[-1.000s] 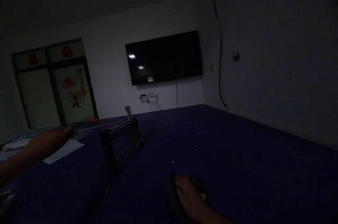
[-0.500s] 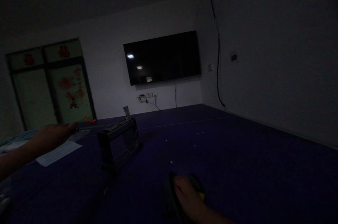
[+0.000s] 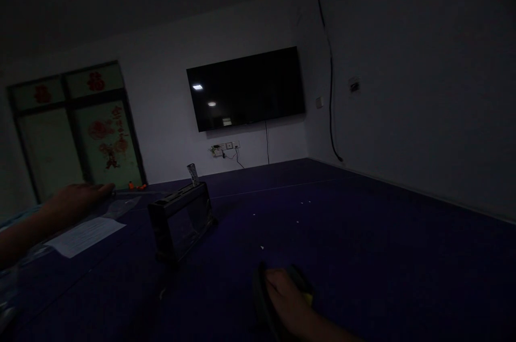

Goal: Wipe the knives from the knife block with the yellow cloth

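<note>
In the dim light my left hand (image 3: 78, 202) is stretched out at the left, above the papers. Its fingers look closed, and a thin blade-like tool (image 3: 139, 192) points right from them; its exact kind is too dark to tell. At the bottom centre my right hand (image 3: 288, 299) is closed on a dark rounded object (image 3: 262, 296) with a yellow patch. Between the hands stands a black open-framed holder (image 3: 177, 199), which looks like a knife block. A speckled handle (image 3: 193, 174) sticks up from its top.
A printed sheet (image 3: 86, 235) and clear plastic wrap (image 3: 121, 206) lie on the dark blue surface (image 3: 355, 256). Small white scraps (image 3: 262, 247) are scattered right of the holder. Small orange things (image 3: 137, 186) sit at the far edge. A television (image 3: 248, 89) hangs beyond.
My left hand has shifted slightly up and left, with the thin tool alongside it. More of the printed sheet shows. My right hand and the holder have hardly moved.
</note>
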